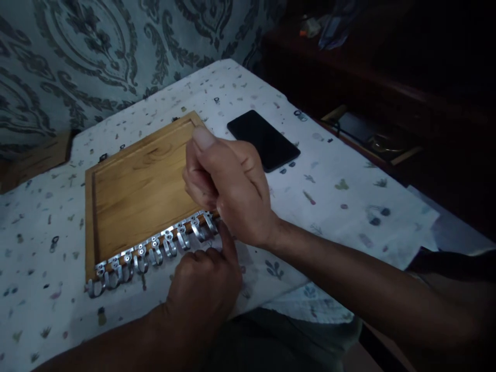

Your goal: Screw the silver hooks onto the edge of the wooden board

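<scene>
A framed wooden board (147,181) lies on the table, with a silver metal hook rail (149,241) along its near edge. Several curved hooks hang from the rail. My right hand (236,191) is closed in a fist over the board's near right corner, thumb uppermost; whatever it grips is hidden inside or below it. Just beneath, my left hand (207,279) rests at the board's near edge. Its index finger reaches to the rail's right end, while the other fingers curl under, and I cannot see what they hold.
A black smartphone (263,139) lies beyond my right hand on the patterned tablecloth (325,217). A brown flat piece (39,160) sits at the table's left edge. Patterned curtain fabric (116,46) hangs behind. Dark furniture with an open drawer (372,139) stands at right.
</scene>
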Action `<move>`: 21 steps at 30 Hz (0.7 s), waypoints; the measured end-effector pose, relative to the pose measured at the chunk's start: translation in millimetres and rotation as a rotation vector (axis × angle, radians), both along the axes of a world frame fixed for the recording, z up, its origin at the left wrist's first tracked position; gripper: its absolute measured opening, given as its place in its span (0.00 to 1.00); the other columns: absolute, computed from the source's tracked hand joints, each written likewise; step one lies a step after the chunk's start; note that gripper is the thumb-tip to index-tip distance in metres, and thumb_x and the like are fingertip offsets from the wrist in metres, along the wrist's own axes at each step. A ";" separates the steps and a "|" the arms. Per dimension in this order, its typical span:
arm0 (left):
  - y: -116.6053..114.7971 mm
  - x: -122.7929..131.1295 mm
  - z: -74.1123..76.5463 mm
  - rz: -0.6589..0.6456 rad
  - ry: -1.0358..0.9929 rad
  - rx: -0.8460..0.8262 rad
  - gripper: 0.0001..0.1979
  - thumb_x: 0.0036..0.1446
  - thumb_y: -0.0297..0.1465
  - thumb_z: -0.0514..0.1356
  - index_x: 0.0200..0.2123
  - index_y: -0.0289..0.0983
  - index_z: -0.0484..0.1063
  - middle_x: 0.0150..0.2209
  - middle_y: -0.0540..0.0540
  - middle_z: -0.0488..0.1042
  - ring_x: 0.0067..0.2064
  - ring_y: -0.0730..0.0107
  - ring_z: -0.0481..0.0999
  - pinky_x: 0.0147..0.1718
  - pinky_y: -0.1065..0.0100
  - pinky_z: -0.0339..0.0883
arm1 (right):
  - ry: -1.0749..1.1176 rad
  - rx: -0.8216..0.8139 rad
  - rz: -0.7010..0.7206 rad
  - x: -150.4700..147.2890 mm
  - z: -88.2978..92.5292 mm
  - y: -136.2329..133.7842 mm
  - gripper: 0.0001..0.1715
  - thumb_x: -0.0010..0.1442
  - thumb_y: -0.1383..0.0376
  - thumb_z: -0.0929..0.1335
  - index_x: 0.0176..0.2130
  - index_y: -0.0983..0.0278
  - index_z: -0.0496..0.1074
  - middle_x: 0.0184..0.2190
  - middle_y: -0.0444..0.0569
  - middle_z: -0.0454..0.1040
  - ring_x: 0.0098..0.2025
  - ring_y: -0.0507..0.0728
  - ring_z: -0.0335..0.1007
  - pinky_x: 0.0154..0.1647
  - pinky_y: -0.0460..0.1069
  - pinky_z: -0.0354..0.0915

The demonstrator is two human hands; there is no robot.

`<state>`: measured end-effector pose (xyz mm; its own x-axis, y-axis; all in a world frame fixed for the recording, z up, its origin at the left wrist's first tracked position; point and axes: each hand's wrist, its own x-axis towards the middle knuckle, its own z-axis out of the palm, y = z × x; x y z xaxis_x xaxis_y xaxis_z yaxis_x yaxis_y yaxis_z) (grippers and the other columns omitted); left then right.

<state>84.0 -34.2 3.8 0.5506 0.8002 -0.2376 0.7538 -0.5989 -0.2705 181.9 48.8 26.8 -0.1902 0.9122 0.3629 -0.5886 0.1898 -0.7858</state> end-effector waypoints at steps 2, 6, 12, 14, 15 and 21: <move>2.8 7.1 -0.6 0.003 0.074 0.019 0.17 0.57 0.20 0.57 0.49 0.25 0.78 0.19 0.44 0.74 0.18 0.64 0.75 0.17 0.71 0.67 | -0.022 0.007 -0.012 -0.5 -0.9 0.0 0.26 0.70 0.62 0.59 0.21 0.59 0.50 0.18 0.38 0.50 0.18 0.48 0.44 0.19 0.48 0.53; -0.9 9.6 -1.7 0.021 0.076 0.039 0.20 0.59 0.23 0.57 0.53 0.26 0.76 0.19 0.46 0.73 0.18 0.68 0.72 0.17 0.73 0.63 | -0.084 0.010 -0.036 -1.2 -2.9 0.4 0.29 0.69 0.51 0.61 0.21 0.59 0.51 0.18 0.39 0.49 0.19 0.48 0.46 0.18 0.47 0.54; -35.5 -14.4 -8.9 -0.108 -0.164 0.223 0.11 0.60 0.23 0.57 0.44 0.31 0.75 0.21 0.49 0.71 0.20 0.70 0.70 0.19 0.72 0.64 | -0.060 0.049 -0.025 -2.8 -4.1 3.8 0.30 0.66 0.49 0.64 0.20 0.58 0.51 0.17 0.38 0.49 0.18 0.48 0.46 0.17 0.48 0.56; -41.9 -23.4 -12.1 -0.039 -0.197 0.257 0.13 0.60 0.23 0.56 0.47 0.32 0.73 0.21 0.50 0.71 0.21 0.70 0.71 0.21 0.72 0.65 | -0.061 0.045 -0.022 -2.8 -4.3 4.0 0.31 0.65 0.46 0.64 0.20 0.58 0.50 0.18 0.39 0.49 0.18 0.48 0.46 0.17 0.48 0.55; -42.8 -26.8 -13.2 0.014 -0.197 0.270 0.15 0.60 0.23 0.56 0.50 0.32 0.72 0.21 0.50 0.71 0.21 0.69 0.71 0.20 0.72 0.65 | -0.074 0.024 -0.023 -2.7 -4.4 3.6 0.31 0.65 0.46 0.64 0.20 0.58 0.50 0.18 0.39 0.49 0.19 0.49 0.46 0.17 0.49 0.55; -34.6 -25.0 -4.3 0.162 -0.012 0.118 0.28 0.57 0.22 0.58 0.62 0.26 0.67 0.20 0.50 0.73 0.19 0.66 0.74 0.17 0.71 0.64 | -0.082 -0.024 -0.029 -2.6 -5.0 0.0 0.34 0.64 0.41 0.64 0.20 0.58 0.50 0.18 0.39 0.47 0.19 0.50 0.43 0.18 0.50 0.53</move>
<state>59.0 -68.8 -0.5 0.4150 0.9004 -0.1305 0.8412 -0.4344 -0.3219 179.3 48.9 21.8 -0.1915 0.9261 0.3250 -0.5162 0.1866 -0.8359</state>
